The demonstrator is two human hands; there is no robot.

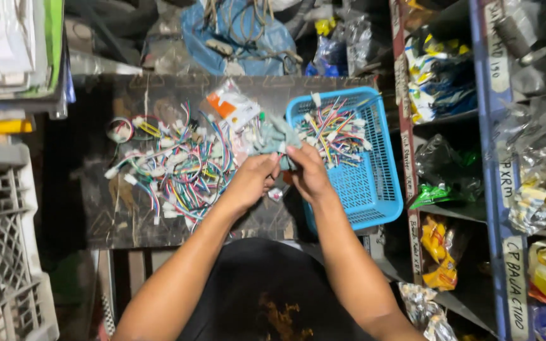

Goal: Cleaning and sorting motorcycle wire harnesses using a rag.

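Hands meet just left of the blue basket, left hand and right hand each with grip clamped on a grey-green wire bundle, best kept low over the surface beside the loose wires.

dim room, light pooled mid-frame, dark corners, edges slightly bowed.

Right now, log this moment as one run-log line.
left hand: holds grey-green bundle | right hand: on same bundle | wire pile: on table | blue basket: holds wires
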